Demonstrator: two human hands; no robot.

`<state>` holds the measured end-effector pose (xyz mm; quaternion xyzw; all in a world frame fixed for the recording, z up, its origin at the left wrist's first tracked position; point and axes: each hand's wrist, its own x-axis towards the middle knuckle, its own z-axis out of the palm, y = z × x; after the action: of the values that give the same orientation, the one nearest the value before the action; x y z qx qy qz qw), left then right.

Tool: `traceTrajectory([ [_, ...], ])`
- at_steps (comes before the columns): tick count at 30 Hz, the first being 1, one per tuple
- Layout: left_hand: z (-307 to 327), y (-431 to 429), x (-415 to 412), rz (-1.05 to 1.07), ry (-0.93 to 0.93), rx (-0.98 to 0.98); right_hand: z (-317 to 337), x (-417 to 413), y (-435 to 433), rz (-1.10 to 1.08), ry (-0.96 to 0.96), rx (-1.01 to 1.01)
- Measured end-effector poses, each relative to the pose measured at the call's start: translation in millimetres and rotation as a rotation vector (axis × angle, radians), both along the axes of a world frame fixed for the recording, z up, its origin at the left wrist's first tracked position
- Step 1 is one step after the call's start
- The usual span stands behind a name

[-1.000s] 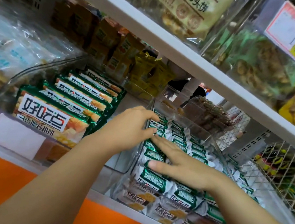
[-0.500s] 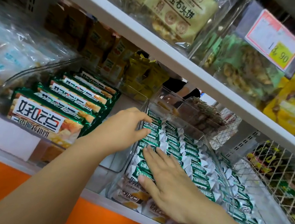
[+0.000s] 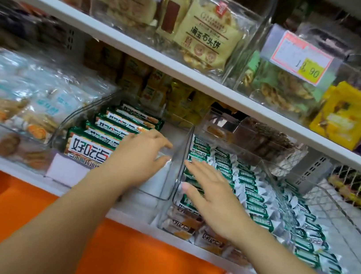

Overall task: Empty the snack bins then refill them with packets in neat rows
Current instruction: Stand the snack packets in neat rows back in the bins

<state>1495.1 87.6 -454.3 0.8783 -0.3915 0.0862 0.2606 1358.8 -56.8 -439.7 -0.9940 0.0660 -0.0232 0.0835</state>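
Two clear plastic bins stand side by side on the middle shelf. The left bin (image 3: pixel 157 194) holds a row of large green-and-white packets (image 3: pixel 110 131) along its left half. The right bin (image 3: pixel 174 196) is filled with rows of small green-and-white packets (image 3: pixel 247 185). My left hand (image 3: pixel 142 154) reaches into the left bin beside the large packets, fingers loosely bent near the dividing wall, holding nothing. My right hand (image 3: pixel 211 192) hovers flat over the small packets at the front left of the right bin, fingers straight and spread.
An upper shelf board (image 3: pixel 184 70) hangs low above the bins, with bagged snacks and price tags (image 3: pixel 300 56) on it. Bagged biscuits (image 3: pixel 29 101) lie left of the bins. A wire basket (image 3: pixel 351 202) stands at the right. An orange panel (image 3: pixel 112 255) runs below the shelf.
My left hand has drawn back from the right bin's packets into the left bin. My right hand lifted off the small packets and spread. The view shifted upward.
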Motion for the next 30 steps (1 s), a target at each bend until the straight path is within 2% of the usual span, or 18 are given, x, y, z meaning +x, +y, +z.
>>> traceTrajectory([
  [3, -5, 32, 6, 0.175, -0.035, 0.172, -8, 6, 19, 0.054, 0.058, -0.063],
  [6, -22, 51, 3, 0.204, 0.007, 0.311, -17, 11, 24, 0.048, 0.118, -0.077],
  [12, -36, 55, 15, 0.252, -0.015, 0.277, -12, 12, 17, 0.104, 0.116, 0.011],
  [17, -23, 46, 1, 0.248, -0.012, 0.251, -5, -22, 1, 0.146, -0.021, 0.004],
  [21, 0, 5, -42, 0.096, -0.111, 0.102, -15, -77, -35, 0.058, -0.111, 0.022],
  [24, 4, -39, -85, -0.069, -0.087, 0.036, -20, -115, -67, -0.048, -0.185, 0.022],
  [30, -9, -123, -149, -0.304, -0.077, 0.279, -18, -180, -132, -0.292, -0.374, 0.02],
])
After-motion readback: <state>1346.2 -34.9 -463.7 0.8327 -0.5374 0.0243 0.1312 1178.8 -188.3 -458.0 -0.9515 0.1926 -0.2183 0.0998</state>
